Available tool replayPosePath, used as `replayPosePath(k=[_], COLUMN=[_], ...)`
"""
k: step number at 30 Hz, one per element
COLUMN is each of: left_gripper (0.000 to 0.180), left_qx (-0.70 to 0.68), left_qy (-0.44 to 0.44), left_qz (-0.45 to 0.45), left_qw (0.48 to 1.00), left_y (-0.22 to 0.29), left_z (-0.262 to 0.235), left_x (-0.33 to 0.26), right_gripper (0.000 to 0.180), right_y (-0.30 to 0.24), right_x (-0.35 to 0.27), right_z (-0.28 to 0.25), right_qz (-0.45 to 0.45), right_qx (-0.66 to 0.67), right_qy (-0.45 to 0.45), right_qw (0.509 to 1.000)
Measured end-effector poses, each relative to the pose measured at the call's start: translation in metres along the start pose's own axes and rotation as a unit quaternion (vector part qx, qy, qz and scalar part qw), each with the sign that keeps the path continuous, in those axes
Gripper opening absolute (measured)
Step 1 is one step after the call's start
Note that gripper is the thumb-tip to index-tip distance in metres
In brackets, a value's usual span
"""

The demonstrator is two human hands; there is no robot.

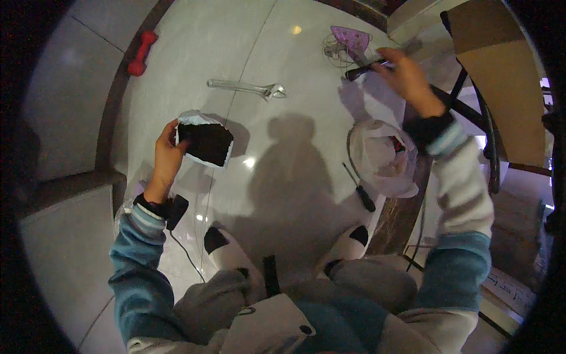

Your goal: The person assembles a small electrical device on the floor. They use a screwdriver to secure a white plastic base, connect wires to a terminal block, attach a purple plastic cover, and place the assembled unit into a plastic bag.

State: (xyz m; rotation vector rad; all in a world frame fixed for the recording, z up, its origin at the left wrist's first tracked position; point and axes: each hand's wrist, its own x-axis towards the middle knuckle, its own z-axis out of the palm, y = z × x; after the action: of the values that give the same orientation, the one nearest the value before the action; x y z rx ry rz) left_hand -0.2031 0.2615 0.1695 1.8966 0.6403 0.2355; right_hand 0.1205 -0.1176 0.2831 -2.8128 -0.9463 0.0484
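My left hand grips the left edge of a white pouch; its mouth gapes and the inside looks black. At the far right, my right hand is closed around a slim black rod-shaped object, whose exact kind I cannot make out. Just beyond it lie a purple, roughly triangular piece and a loose tangle of thin wire. An adjustable wrench rests on the pale floor between my hands, farther off. Nearer to me on the right is a screwdriver with a dark handle.
A white plastic bag with things inside stands beside the screwdriver. A red dumbbell lies at the far left. Near my left wrist is a black adapter with a cable. Brown cardboard and dark chair-like legs border the right side.
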Motion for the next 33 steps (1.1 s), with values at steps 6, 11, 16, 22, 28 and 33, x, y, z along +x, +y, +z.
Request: replayPosePath(k=[6,11,16,22,28,33], left_gripper=[0.051,0.046,0.048,0.049,0.050,0.050], left_qx=[-0.043,-0.049,-0.084,-0.092,-0.084,-0.091], left_qy=[-0.026,-0.039,-0.031,-0.030,-0.046,-0.048], left_qz=[0.035,-0.003,-0.077,-0.099,-0.097,-0.089], left_qw=[0.998,0.998,0.993,0.990,0.991,0.991], left_y=[-0.005,-0.009,-0.010,-0.013,-0.015,-0.020], left_z=[0.016,0.022,0.028,0.041,0.044,0.047], left_x=[0.001,0.002,0.008,0.020,0.025,0.029], right_gripper=[0.085,0.091,0.075,0.059,0.033,0.020], right_y=[0.011,0.032,0.044,0.069,0.091,0.086], right_x=[0.062,0.093,0.116,0.140,0.144,0.136], right_z=[0.131,0.189,0.217,0.242,0.259,0.248], right_qz=[0.029,0.054,0.122,0.146,0.081,0.076], right_qx=[-0.194,-0.223,-0.285,-0.264,-0.239,-0.193], right_qy=[0.086,-0.006,-0.059,-0.060,0.017,0.075], right_qw=[0.977,0.973,0.949,0.951,0.967,0.975])
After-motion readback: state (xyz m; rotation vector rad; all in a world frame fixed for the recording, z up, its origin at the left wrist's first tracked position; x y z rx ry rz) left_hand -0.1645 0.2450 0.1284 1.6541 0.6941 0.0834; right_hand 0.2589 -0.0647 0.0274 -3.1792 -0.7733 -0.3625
